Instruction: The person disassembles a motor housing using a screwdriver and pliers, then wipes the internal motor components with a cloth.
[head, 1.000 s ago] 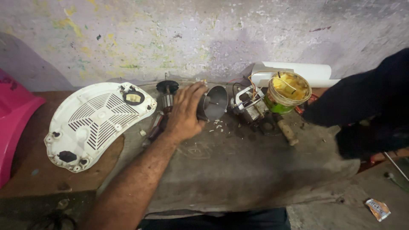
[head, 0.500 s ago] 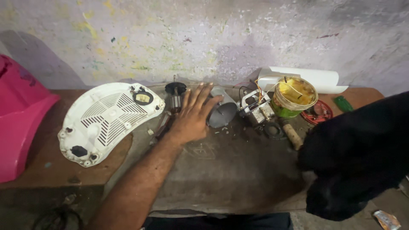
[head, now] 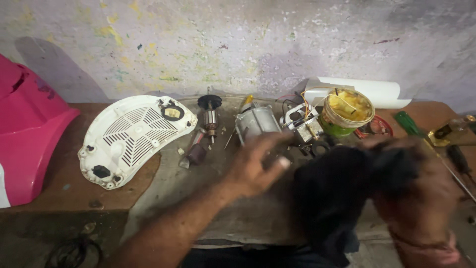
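Observation:
My left hand [head: 258,166] hovers blurred over the grey mat [head: 198,198], fingers apart, holding nothing. Its fingertips are close to a black cloth [head: 342,193]. My right hand [head: 421,198] grips that cloth from the right and holds it up in front of me. Just beyond my left hand, a metal motor housing [head: 255,124] lies on its side. A motor armature [head: 210,116] with a black fan disc lies to its left. Past the cloth sits a wired stator part [head: 302,124].
A white vented cover [head: 134,136] lies at the left, with a pink casing [head: 25,134] beyond it. At the back right are a green tub of yellow paste [head: 347,111], a white roll [head: 367,89], a green-handled screwdriver [head: 409,124] and a brass part [head: 448,131].
My left hand has let go of the motor housing and drawn back toward me. My right hand has brought the black cloth up from the right to the middle.

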